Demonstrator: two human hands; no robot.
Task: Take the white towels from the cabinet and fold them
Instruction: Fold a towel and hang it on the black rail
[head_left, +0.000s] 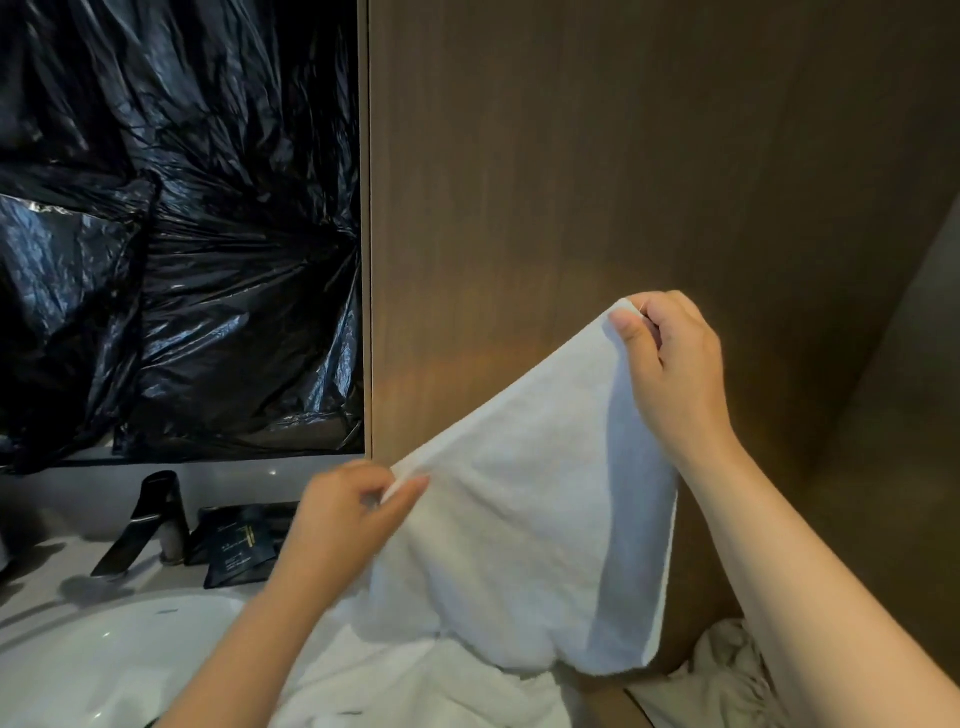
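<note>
We hold a white towel (519, 530) up before the brown cabinet panel (623, 156), over more white cloth (415, 686) on the counter. Our right hand (670, 364) pinches its upper corner; our left hand (348, 514) pinches the lower edge. Left lie a white sink (104, 654) and black faucet (150, 525).

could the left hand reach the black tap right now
Probably yes: the tap stands left of the left hand, only low dark packets between, but that hand pinches the white towel and would have to let go.
</note>
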